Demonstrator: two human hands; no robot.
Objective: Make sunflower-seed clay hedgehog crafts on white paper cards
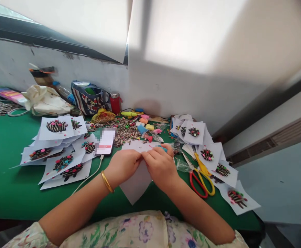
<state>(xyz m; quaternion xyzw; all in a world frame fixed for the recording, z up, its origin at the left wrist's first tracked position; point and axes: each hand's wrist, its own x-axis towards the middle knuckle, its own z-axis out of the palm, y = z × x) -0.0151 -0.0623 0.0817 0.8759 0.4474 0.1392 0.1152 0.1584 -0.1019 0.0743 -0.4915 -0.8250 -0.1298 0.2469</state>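
Left hand [126, 165] and right hand [162, 166] meet, fingertips close together, over a white sheet [134, 188] on the green desk [8, 144]; bent fingers hide any grip, so we cannot tell. We find scissors [191, 167] beside the right forearm, presumably for easy reach.

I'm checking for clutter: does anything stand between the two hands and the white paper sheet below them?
Nothing visible does: the left hand and right hand are over the white paper sheet. The smartphone lies off to its left. The hands hide part of the sheet.
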